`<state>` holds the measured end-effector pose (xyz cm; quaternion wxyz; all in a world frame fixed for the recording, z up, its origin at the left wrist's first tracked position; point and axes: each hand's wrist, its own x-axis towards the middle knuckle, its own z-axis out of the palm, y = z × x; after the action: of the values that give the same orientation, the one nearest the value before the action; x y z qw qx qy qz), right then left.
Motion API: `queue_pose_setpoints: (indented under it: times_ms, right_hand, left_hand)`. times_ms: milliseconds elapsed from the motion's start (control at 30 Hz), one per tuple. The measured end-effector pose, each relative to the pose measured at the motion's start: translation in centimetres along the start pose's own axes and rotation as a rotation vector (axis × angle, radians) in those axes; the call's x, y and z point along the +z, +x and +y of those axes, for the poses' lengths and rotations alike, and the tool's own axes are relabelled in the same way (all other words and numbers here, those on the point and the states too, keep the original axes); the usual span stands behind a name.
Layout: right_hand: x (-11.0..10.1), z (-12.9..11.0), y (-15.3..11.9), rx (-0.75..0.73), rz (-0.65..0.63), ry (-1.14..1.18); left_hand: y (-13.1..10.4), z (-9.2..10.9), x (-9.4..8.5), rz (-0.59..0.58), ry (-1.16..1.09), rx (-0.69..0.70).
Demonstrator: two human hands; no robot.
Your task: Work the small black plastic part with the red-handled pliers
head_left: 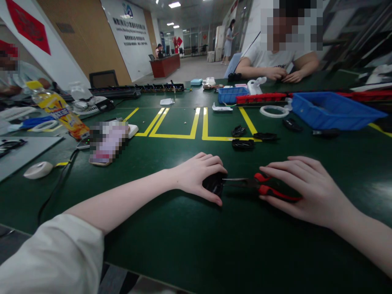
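Observation:
My left hand (203, 175) is wrapped over a small black plastic part (215, 184) close to the green tabletop; the fingers hide much of it. In my right hand (306, 188) are long-nose pliers (249, 183) with red and black handles. Their thin jaws point left and reach the black part's right side; whether they grip it I cannot tell. Beyond my hands lie several similar black parts: one long piece (243, 144), a smaller one (239, 130) behind it, and a flat one (266, 136) to the right.
A phone (108, 143), a drink bottle (59, 108) and a white mouse (38, 170) with cable are at left. Two blue bins, one large (333, 110) and one small (232, 95), stand farther back. Yellow tape (174, 136) marks the green table. A person (278, 65) sits opposite.

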<state>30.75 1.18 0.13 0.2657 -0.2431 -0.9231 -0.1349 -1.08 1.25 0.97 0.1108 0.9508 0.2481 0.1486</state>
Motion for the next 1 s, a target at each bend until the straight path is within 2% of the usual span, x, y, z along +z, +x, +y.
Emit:
queue_pose_setpoints:
  times_ms: [367,667,1000]
  right_hand:
    - [0.3,-1.1,0.3,-0.027,-0.033,0.013]
    - [0.4,-0.8,0.1,-0.045,-0.038,-0.010]
    - [-0.3,-1.4,0.5,0.005,-0.070,0.006]
  left_hand:
    - [0.0,0.1,0.0,-0.031,-0.011,-0.031]
    - [-0.1,0.0,0.2,-0.016,-0.006,0.080]
    - [-0.9,0.4,-0.1,-0.136,-0.053,0.122]
